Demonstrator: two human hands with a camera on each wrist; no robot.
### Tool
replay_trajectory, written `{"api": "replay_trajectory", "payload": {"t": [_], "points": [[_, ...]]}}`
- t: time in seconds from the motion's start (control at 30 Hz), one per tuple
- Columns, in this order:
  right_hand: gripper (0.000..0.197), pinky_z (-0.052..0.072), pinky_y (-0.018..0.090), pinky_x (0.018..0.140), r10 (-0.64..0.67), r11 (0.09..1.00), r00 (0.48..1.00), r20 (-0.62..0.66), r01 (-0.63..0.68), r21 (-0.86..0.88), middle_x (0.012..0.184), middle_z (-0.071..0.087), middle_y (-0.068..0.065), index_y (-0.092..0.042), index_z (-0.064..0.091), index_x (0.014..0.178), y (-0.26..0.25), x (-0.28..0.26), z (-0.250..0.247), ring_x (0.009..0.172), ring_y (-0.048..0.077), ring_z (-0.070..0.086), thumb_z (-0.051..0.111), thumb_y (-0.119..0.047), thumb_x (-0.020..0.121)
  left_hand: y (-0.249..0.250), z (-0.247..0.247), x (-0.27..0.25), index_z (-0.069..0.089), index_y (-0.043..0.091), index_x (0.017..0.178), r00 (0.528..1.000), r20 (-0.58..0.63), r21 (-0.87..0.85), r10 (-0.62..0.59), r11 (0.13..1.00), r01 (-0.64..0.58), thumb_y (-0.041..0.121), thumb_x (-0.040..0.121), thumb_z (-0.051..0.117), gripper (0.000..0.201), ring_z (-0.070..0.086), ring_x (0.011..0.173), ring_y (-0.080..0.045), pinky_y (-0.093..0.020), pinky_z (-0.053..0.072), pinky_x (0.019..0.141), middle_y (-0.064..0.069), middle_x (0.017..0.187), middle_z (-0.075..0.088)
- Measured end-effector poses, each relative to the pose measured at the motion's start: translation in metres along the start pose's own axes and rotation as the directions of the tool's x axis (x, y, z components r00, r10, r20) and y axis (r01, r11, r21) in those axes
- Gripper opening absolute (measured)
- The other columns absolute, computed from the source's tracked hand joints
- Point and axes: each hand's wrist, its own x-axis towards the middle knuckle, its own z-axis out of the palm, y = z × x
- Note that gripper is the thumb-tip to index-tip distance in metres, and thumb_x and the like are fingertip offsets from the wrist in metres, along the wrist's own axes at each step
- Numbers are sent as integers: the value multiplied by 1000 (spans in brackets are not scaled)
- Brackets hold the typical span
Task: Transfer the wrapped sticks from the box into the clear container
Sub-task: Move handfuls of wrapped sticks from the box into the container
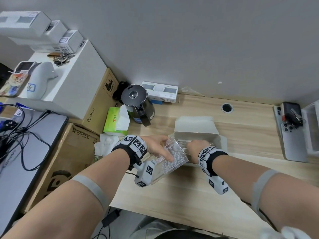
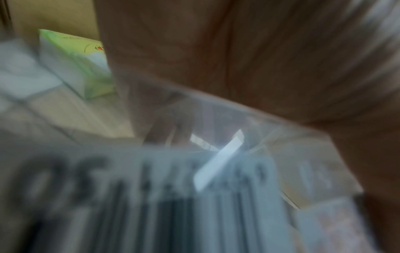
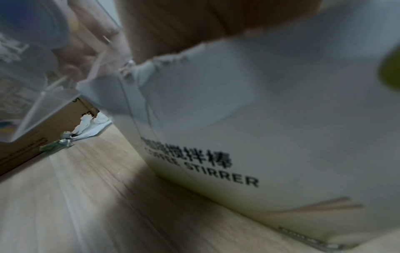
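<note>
My left hand (image 1: 158,146) grips the clear container (image 1: 174,161), held tilted above the wooden desk with its mouth toward the box. A printed label covers one of its walls. The open white box (image 1: 198,135) lies just behind it, flap up. My right hand (image 1: 194,147) is curled at the box's left end, beside the container's mouth, around a bunch of wrapped sticks (image 1: 183,147); its fingertips are hidden. The right wrist view shows the box (image 3: 259,119) printed "COFFEE STIRRER" and the container's edge (image 3: 43,102). The left wrist view is blurred, with the container's wall (image 2: 238,137) close.
A black kettle (image 1: 138,102) and a green tissue pack (image 1: 115,121) stand behind my left hand, with crumpled tissue (image 1: 105,144) beside it. Cardboard boxes (image 1: 69,161) border the desk's left edge. Phones (image 1: 293,140) lie at the right. A cable hole (image 1: 227,107) sits at the back.
</note>
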Motion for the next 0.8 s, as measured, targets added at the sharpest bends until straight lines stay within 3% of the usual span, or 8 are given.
{"api": "replay_trajectory", "payload": {"t": [0.07, 0.23, 0.43, 0.57, 0.7, 0.8], "points": [[28, 47, 30, 64, -11, 1000, 1000, -12, 12, 13, 99, 71, 2, -13, 62, 111, 3, -2, 0, 88, 24, 69, 63, -12, 84, 0, 2, 1, 55, 27, 130, 1000, -12, -6, 5, 1000, -5, 46, 45, 94, 95, 66, 116, -21, -45, 53, 103, -1, 126, 65], [53, 43, 33, 69, -43, 999, 999, 5, 43, 28, 101, 70, 2, -13, 47, 125, 6, -2, 9, 92, 25, 68, 70, -9, 78, -2, 7, 2, 57, 25, 129, 999, -39, -34, 4, 999, -5, 44, 44, 94, 95, 67, 115, -22, -46, 55, 102, -2, 125, 65], [53, 50, 35, 72, -56, 998, 998, -3, 56, 15, 111, 69, 7, -9, 47, 129, 8, 2, 17, 100, 28, 68, 70, -5, 81, -3, 12, 1, 56, 23, 131, 998, -59, -45, 1, 999, -3, 45, 45, 94, 97, 66, 116, -24, -48, 54, 103, -4, 125, 65], [36, 55, 35, 75, -60, 998, 998, 17, 60, -7, 111, 69, 5, -15, 62, 116, 6, 1, 20, 98, 26, 69, 67, -6, 82, 0, 14, -1, 56, 23, 130, 998, -60, -32, 3, 999, -5, 45, 44, 94, 96, 66, 115, -25, -50, 54, 102, -5, 125, 65], [22, 54, 29, 63, -65, 998, 996, 60, 66, -8, 86, 71, 1, -17, 68, 95, 9, -3, 9, 73, 23, 68, 75, -15, 75, 5, 14, -4, 57, 24, 130, 999, -54, -16, -4, 1000, 3, 46, 45, 93, 95, 67, 115, -24, -48, 54, 102, -4, 125, 66], [13, 56, 29, 57, -52, 998, 995, 83, 50, 25, 75, 69, 1, -16, 69, 86, 15, -5, 0, 61, 21, 64, 69, -16, 74, 7, 12, -5, 56, 24, 132, 999, -47, -7, -8, 1000, 8, 45, 47, 93, 95, 67, 113, -22, -46, 55, 101, -2, 124, 66]]}}
